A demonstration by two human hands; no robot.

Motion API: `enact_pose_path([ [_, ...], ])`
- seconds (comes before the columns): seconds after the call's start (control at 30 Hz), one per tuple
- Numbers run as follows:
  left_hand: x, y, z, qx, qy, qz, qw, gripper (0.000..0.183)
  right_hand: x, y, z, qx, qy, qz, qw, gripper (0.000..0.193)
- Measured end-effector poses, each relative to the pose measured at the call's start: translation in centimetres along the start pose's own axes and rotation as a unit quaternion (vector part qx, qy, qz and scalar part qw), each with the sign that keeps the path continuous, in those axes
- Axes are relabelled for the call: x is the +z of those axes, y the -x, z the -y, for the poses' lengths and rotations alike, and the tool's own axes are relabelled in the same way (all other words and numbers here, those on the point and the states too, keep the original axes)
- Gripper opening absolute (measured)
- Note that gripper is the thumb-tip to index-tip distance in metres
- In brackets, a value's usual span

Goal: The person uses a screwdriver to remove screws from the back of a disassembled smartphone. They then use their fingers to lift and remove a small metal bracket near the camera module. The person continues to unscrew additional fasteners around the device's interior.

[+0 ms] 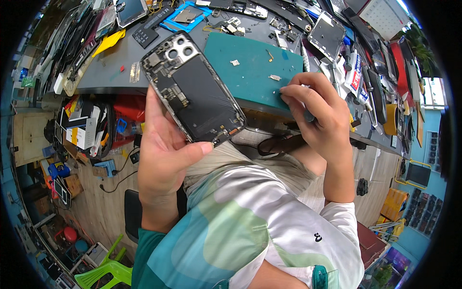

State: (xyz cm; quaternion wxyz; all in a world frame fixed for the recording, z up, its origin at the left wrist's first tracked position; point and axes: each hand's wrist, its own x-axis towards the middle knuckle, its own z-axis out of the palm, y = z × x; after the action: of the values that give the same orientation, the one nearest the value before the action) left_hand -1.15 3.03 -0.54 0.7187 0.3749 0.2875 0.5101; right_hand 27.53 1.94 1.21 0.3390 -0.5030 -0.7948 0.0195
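Note:
An opened smartphone [202,96] lies tilted in my left hand [161,154], which is closed around its lower left edge with the thumb at the bottom corner. Its black battery, camera module and small circuit boards are exposed. Over the right front edge of the green work mat [255,48], my right hand [323,111] pinches thumb and forefinger together. Whatever may be between those fingertips is too small to name. A small metal piece [274,77] lies on the mat near them, with another metal piece [234,62] and a thin orange flex cable [270,56] farther off.
Behind the mat, loose phone parts [233,26] crowd the grey desk [108,79]. A loose black battery [146,37] and a blue-framed tray [185,18] sit at the back left. On the right are an emptied phone housing [327,36], a white-and-blue tube [355,72] and several tools.

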Motion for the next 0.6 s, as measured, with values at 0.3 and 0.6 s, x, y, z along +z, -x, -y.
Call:
enact_pose_path([
  [0.3,0.5,-0.2,0.6,-0.018,0.021,0.015,1.000,0.117,0.1,-1.3,0.2,0.061,-0.024,-0.008,0.998,0.018],
  [0.6,1.2,-0.3,1.0,-0.041,0.025,0.038,0.998,0.125,0.2,-2.4,-0.3,0.052,0.014,0.004,0.999,0.016],
])
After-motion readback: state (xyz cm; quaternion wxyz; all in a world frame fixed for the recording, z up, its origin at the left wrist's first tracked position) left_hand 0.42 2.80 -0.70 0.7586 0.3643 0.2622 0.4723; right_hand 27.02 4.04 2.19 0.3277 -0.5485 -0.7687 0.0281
